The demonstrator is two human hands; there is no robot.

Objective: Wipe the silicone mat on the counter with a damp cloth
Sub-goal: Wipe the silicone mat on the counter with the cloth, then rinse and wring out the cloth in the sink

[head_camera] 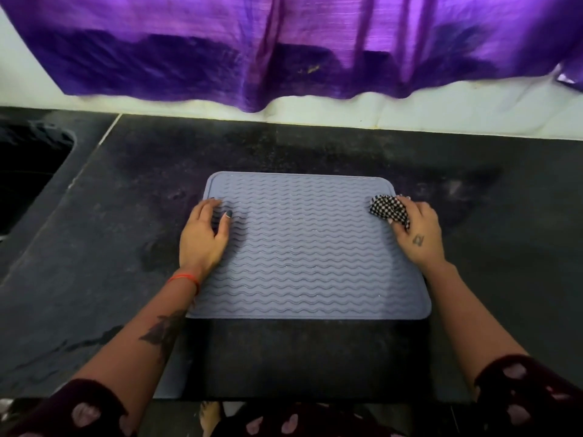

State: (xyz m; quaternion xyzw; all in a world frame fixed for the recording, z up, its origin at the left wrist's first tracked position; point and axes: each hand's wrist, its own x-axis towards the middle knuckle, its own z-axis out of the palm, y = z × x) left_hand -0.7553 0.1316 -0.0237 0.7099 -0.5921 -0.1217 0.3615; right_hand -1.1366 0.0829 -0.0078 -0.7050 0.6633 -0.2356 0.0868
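Right hand (pixel 416 230): a bunched black-and-white checked cloth (pixel 389 210) is being gripped in curled fingers near the far right corner of the grey ribbed silicone mat (pixel 309 247). Left hand (pixel 203 234) is being pressed flat, fingers spread, on the mat's left edge, which is lying on the dark surface (pixel 94 247).

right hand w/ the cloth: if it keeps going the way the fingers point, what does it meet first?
The right hand points up-left across the mat, bunched checked cloth leading. Probably only ribbed mat surface, then its raised far rim; beyond that bare counter. Nothing else stands in that line.
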